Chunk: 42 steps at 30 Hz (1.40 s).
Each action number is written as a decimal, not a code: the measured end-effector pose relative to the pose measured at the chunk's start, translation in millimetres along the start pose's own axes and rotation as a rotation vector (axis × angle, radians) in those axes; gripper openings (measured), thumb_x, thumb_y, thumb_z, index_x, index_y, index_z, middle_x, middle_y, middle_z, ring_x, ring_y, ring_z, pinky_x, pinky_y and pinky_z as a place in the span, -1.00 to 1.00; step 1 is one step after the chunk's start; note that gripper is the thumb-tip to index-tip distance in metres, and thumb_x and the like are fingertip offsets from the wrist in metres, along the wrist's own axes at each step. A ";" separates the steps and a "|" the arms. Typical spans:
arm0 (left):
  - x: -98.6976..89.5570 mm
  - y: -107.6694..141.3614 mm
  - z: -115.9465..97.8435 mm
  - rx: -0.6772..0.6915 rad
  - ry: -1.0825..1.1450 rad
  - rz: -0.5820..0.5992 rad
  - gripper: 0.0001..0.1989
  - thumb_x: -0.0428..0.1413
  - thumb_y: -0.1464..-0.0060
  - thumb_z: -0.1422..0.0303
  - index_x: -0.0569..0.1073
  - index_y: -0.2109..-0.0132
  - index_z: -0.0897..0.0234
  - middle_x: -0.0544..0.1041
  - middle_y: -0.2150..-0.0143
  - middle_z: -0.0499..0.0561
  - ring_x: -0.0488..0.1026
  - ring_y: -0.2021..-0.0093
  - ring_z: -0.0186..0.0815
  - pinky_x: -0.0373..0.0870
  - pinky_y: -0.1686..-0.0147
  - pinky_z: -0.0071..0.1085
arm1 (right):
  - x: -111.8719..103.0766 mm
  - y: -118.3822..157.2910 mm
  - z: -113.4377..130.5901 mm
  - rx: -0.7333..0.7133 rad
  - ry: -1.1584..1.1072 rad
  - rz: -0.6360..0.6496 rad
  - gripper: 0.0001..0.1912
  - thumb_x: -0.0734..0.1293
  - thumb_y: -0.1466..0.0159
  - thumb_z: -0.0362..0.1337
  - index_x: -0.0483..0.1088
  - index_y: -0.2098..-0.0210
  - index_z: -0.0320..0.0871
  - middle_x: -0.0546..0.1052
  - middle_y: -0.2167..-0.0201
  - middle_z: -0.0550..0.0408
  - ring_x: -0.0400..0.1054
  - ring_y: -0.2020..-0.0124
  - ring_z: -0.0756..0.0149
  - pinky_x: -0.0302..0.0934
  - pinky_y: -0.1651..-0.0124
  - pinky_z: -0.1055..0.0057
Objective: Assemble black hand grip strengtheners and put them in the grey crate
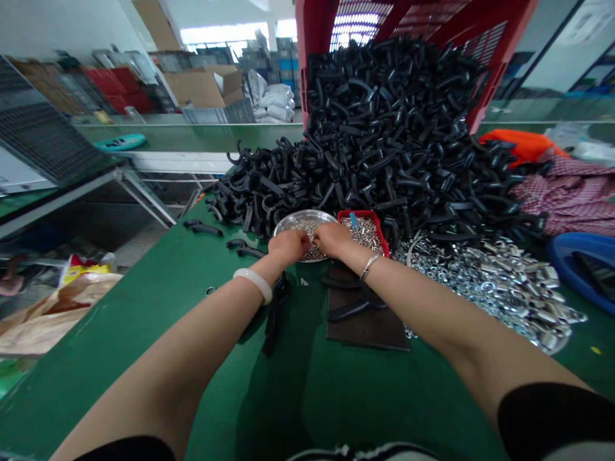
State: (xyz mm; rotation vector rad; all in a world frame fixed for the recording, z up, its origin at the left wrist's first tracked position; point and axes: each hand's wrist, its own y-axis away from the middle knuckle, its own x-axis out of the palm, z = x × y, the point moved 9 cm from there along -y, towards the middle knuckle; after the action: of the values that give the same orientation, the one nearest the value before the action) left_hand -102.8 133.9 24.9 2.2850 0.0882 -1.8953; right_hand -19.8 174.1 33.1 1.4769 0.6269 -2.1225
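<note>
Both hands are over a round metal bowl (293, 222) of tiny metal parts. My left hand (287, 246), with a pale bangle at the wrist, has its fingers pinched at the bowl's near side; whatever is in them is too small to make out. Close beside it, my right hand (332, 239) reaches in from the right, fingers bent together among the small parts, their tips partly hidden. A red tray (379, 232) of metal pins adjoins the right hand. Below lie a dark board (369, 333) and a black plastic handle (353, 311) on it.
A heap of black handles (384, 147) spills from a red crate (500, 61) at the back. Loose shiny metal fittings (509, 282) spread to the right, by a blue basin (583, 266). Single handles (204, 228) lie at the left on the green table (158, 307).
</note>
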 end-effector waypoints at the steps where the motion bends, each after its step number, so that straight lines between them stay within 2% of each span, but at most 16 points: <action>1: 0.8 -1.0 0.7 -0.002 0.001 0.008 -0.75 -0.02 -0.02 0.17 0.46 0.19 0.05 0.51 0.16 -0.03 0.43 0.16 -0.21 0.33 0.23 -0.36 | -0.8 2.9 -3.0 0.007 0.014 0.003 -0.83 0.28 -0.12 -0.27 0.48 0.47 -0.22 0.52 0.34 -0.16 0.37 0.24 0.05 0.19 0.19 0.22; 6: 2.6 -6.4 2.2 -0.020 0.004 0.021 -0.76 -0.02 -0.03 0.19 0.46 0.20 0.07 0.51 0.17 -0.02 0.43 0.17 -0.23 0.32 0.24 -0.39 | -7.3 14.2 -12.0 -0.009 0.019 -0.006 -0.84 0.26 -0.13 -0.31 0.49 0.43 -0.15 0.54 0.34 0.00 0.38 0.28 0.21 0.19 0.24 0.36; 11: 3.3 -5.5 0.0 0.025 0.055 0.002 -0.77 -0.01 -0.02 0.22 0.48 0.23 0.13 0.52 0.20 -0.02 0.43 0.23 -0.28 0.31 0.27 -0.44 | -20.8 24.1 -11.3 -0.038 -0.059 -0.080 -0.79 0.22 -0.16 -0.39 0.49 0.36 -0.13 0.54 0.31 0.10 0.36 0.25 0.33 0.17 0.19 0.45; 14: 6.7 -6.3 -1.6 0.062 0.103 0.010 -0.79 0.03 0.01 0.27 0.49 0.24 0.17 0.53 0.22 -0.02 0.44 0.26 -0.29 0.32 0.27 -0.44 | -34.6 45.4 -21.0 -0.018 -0.099 -0.140 -0.78 0.21 -0.17 -0.40 0.48 0.30 -0.15 0.53 0.28 0.09 0.35 0.21 0.33 0.17 0.14 0.43; 17: 4.8 -6.5 -7.6 0.083 0.162 -0.020 -0.80 0.04 0.01 0.31 0.51 0.25 0.20 0.54 0.23 -0.01 0.44 0.24 -0.29 0.32 0.25 -0.45 | -45.9 81.3 -44.0 0.033 -0.160 -0.177 -0.79 0.22 -0.16 -0.37 0.48 0.30 -0.13 0.53 0.32 0.10 0.37 0.27 0.33 0.21 0.18 0.39; 19: 1.4 -2.6 -18.3 0.104 0.224 -0.051 -0.80 0.04 0.00 0.31 0.51 0.25 0.22 0.54 0.24 -0.01 0.44 0.23 -0.29 0.32 0.24 -0.45 | -50.4 108.5 -61.6 0.068 -0.172 -0.188 -0.81 0.23 -0.14 -0.37 0.48 0.34 -0.12 0.52 0.35 0.09 0.37 0.31 0.31 0.23 0.21 0.36; 21: -0.3 6.8 -37.7 0.163 0.292 -0.062 -0.79 0.03 -0.02 0.30 0.51 0.25 0.23 0.54 0.26 -0.01 0.44 0.25 -0.30 0.32 0.24 -0.44 | -54.6 134.0 -75.0 0.084 -0.153 -0.215 -0.81 0.23 -0.13 -0.37 0.48 0.35 -0.13 0.52 0.36 0.07 0.37 0.31 0.29 0.23 0.19 0.32; 26: 19.3 47.0 -101.0 0.382 0.309 0.059 -0.80 -0.01 -0.06 0.29 0.48 0.23 0.17 0.53 0.25 -0.05 0.44 0.26 -0.29 0.34 0.24 -0.39 | -56.7 175.7 -86.7 0.135 -0.151 -0.265 -0.80 0.21 -0.11 -0.34 0.45 0.31 -0.11 0.51 0.38 0.08 0.38 0.34 0.27 0.25 0.26 0.32; 30: 34.7 63.4 -120.6 0.424 0.292 0.063 -0.79 -0.03 -0.08 0.30 0.47 0.20 0.16 0.52 0.20 -0.03 0.43 0.22 -0.27 0.33 0.21 -0.37 | -50.3 188.1 -90.1 0.194 -0.141 -0.274 -0.81 0.20 -0.12 -0.31 0.41 0.31 -0.13 0.51 0.39 0.07 0.38 0.37 0.26 0.24 0.29 0.32; 34: 38.9 63.6 -118.9 0.407 0.324 0.028 -0.79 -0.04 -0.10 0.30 0.46 0.20 0.16 0.52 0.19 -0.04 0.43 0.21 -0.27 0.33 0.22 -0.37 | -38.2 191.5 -96.7 0.215 -0.164 -0.253 -0.82 0.17 -0.14 -0.32 0.39 0.36 -0.13 0.50 0.39 0.05 0.37 0.33 0.25 0.22 0.26 0.32; 37: 37.9 64.2 -116.9 0.400 0.325 0.006 -0.80 -0.05 -0.10 0.29 0.45 0.19 0.14 0.51 0.17 -0.05 0.42 0.21 -0.27 0.34 0.23 -0.37 | -31.3 191.9 -99.0 0.218 -0.188 -0.238 -0.80 0.14 -0.19 -0.26 0.38 0.37 -0.14 0.49 0.41 0.04 0.36 0.33 0.24 0.22 0.28 0.33; 42: 38.6 65.4 -117.0 0.378 0.322 0.016 -0.80 -0.05 -0.11 0.29 0.44 0.19 0.14 0.50 0.16 -0.05 0.42 0.19 -0.26 0.32 0.22 -0.37 | -35.6 194.2 -95.5 0.174 -0.196 -0.325 -0.78 0.15 -0.22 -0.22 0.39 0.38 -0.14 0.48 0.41 0.03 0.35 0.31 0.24 0.21 0.24 0.32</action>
State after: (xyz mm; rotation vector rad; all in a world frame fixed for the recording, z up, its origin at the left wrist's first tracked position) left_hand 28.1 86.9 13.9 2.8119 -0.2703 -1.6305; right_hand 180.0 84.9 17.7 1.3007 0.6590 -2.5920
